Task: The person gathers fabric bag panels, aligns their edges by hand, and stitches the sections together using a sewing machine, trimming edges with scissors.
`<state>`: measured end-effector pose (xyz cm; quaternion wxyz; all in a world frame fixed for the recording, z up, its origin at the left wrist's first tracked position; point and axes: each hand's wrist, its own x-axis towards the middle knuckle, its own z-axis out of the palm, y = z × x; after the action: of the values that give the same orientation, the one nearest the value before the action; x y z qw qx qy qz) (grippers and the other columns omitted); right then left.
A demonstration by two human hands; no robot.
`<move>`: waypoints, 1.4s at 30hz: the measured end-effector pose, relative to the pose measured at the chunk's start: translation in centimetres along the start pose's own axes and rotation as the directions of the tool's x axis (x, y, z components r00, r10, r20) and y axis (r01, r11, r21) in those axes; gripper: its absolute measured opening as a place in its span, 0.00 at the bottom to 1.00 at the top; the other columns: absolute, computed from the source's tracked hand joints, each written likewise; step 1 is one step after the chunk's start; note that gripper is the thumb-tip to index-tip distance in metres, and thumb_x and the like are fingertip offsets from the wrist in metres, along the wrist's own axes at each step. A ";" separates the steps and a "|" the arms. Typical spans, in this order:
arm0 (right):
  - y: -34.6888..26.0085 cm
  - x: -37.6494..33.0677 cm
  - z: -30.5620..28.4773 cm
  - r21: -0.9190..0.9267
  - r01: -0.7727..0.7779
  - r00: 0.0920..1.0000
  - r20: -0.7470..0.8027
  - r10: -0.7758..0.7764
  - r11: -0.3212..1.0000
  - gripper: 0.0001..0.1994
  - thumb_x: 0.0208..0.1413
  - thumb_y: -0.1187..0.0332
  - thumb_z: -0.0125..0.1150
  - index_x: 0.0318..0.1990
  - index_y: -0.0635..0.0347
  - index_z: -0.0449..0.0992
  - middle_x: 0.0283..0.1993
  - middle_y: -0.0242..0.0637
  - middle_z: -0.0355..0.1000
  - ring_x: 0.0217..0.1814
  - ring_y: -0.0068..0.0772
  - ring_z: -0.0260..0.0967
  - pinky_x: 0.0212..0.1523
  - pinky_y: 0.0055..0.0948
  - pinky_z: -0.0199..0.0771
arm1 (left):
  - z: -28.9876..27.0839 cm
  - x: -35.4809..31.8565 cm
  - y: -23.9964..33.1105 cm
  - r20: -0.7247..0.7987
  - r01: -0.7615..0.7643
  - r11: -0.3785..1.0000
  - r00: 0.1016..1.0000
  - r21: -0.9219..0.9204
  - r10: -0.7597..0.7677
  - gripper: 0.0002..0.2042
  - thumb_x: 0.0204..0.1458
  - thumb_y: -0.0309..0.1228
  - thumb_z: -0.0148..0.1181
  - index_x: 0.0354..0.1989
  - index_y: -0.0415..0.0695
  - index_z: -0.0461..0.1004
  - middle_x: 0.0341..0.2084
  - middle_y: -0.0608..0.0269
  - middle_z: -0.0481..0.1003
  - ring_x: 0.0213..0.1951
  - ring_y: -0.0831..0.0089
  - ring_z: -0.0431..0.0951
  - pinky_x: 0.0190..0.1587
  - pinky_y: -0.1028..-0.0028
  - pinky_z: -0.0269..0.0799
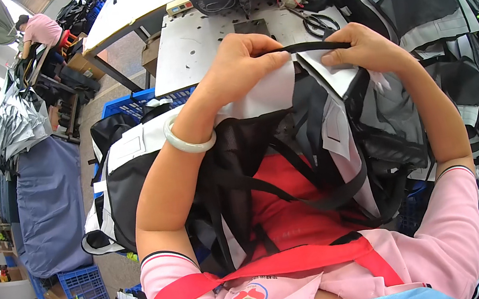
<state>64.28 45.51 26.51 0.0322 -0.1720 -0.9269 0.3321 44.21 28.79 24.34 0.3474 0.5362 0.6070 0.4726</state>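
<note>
My left hand (238, 64) and my right hand (365, 47) pinch the two ends of a narrow black strap (308, 47), stretched level between them just above a black-and-white fabric piece (280, 89) lying in my lap. More black straps (323, 195) and mesh hang down over a red apron (289, 217). A pale bangle (187, 142) circles my left wrist. Directly beyond my hands lies the white sewing machine table (190, 47).
Scissors (320, 23) rest on the table's right side. Stacks of black and grey cut pieces (425, 10) pile up to the right. A blue crate (130, 104) stands left of the table, another blue crate (86, 295) on the floor. Far left, another person (39, 31) works.
</note>
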 end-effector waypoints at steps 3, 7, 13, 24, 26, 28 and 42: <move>1.8 2.1 0.7 -0.002 -0.043 0.999 -0.008 0.043 0.999 0.22 0.49 0.53 0.63 0.31 0.70 0.77 0.20 0.35 0.65 0.25 0.23 0.62 0.29 0.30 0.62 | -0.5 1.7 -1.5 -0.065 0.001 1.000 0.998 -0.031 -0.003 0.09 0.51 0.29 0.64 0.37 0.35 0.80 0.27 0.67 0.78 0.29 0.83 0.72 0.32 0.81 0.69; 3.9 5.5 1.3 0.035 -0.018 1.000 -0.009 0.019 0.999 0.24 0.49 0.50 0.64 0.33 0.69 0.77 0.21 0.34 0.66 0.26 0.23 0.61 0.31 0.31 0.62 | -1.8 4.0 -3.5 -0.081 0.060 0.997 0.995 -0.048 -0.063 0.09 0.51 0.28 0.64 0.36 0.35 0.80 0.27 0.67 0.78 0.29 0.83 0.73 0.33 0.81 0.69; 6.6 9.9 2.2 0.119 -0.023 0.999 -0.023 0.026 0.993 0.25 0.51 0.49 0.64 0.36 0.69 0.78 0.25 0.29 0.69 0.29 0.19 0.62 0.32 0.24 0.62 | -3.3 7.8 -6.3 -0.155 0.112 0.992 0.981 -0.061 -0.120 0.08 0.51 0.27 0.63 0.36 0.35 0.81 0.27 0.66 0.78 0.30 0.81 0.73 0.35 0.79 0.69; 8.8 14.4 2.9 0.055 -0.086 0.996 0.030 0.084 0.995 0.27 0.53 0.49 0.63 0.45 0.70 0.77 0.33 0.37 0.75 0.38 0.24 0.68 0.44 0.29 0.68 | -5.3 11.1 -10.2 -0.190 0.227 0.965 0.950 -0.135 -0.250 0.13 0.49 0.27 0.64 0.41 0.32 0.79 0.34 0.57 0.80 0.36 0.74 0.77 0.42 0.78 0.71; 9.1 14.9 3.0 0.047 -0.101 0.994 0.037 0.099 0.994 0.27 0.53 0.50 0.63 0.45 0.71 0.77 0.33 0.37 0.75 0.38 0.23 0.68 0.44 0.29 0.68 | -5.4 11.4 -10.4 -0.190 0.228 0.965 0.949 -0.131 -0.250 0.13 0.49 0.27 0.64 0.41 0.31 0.79 0.35 0.56 0.80 0.36 0.73 0.77 0.43 0.77 0.71; 9.2 15.4 3.2 0.037 -0.116 0.993 0.042 0.114 0.993 0.27 0.53 0.50 0.64 0.45 0.71 0.77 0.34 0.37 0.75 0.38 0.23 0.68 0.44 0.29 0.68 | -5.7 11.5 -10.6 -0.215 0.231 0.969 0.946 -0.089 -0.245 0.14 0.49 0.27 0.64 0.41 0.31 0.78 0.35 0.56 0.80 0.37 0.73 0.77 0.42 0.77 0.71; 10.5 17.1 3.7 0.139 -0.078 0.997 0.031 0.075 0.987 0.25 0.56 0.51 0.63 0.45 0.68 0.77 0.35 0.30 0.74 0.39 0.18 0.65 0.44 0.23 0.66 | -6.7 12.8 -11.1 -0.242 0.158 0.986 0.956 -0.056 -0.167 0.12 0.48 0.26 0.64 0.39 0.32 0.80 0.34 0.56 0.80 0.36 0.73 0.77 0.43 0.76 0.71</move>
<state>50.75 56.69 16.14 0.0197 -0.2005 -0.8943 0.3995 32.03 40.19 17.00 0.3166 0.4155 0.6787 0.5162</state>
